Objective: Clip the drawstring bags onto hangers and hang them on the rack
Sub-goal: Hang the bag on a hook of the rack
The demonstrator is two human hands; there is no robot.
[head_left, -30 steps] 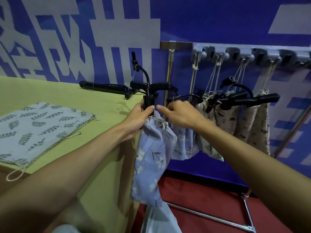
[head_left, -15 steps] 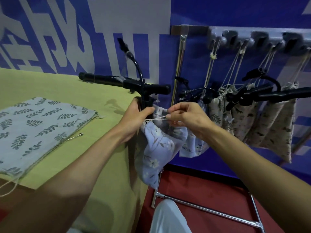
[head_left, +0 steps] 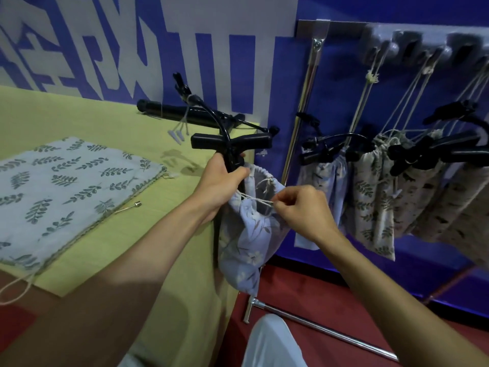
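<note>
Green table [head_left: 111, 128] (blue-white wall [head_left: 211, 27] behind)

Matt cloth bag [head_left: 248, 242], glossy black plastic hanger [head_left: 232, 141].

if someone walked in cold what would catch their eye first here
Probably the two hands at centre: the left hand grips a black hanger with a blue floral bag hanging from it, while the right hand pinches its drawstring. To the right, a row of patterned bags hangs on the rack. On the left, a leaf-print bag lies flat on the yellow-green table.
</note>
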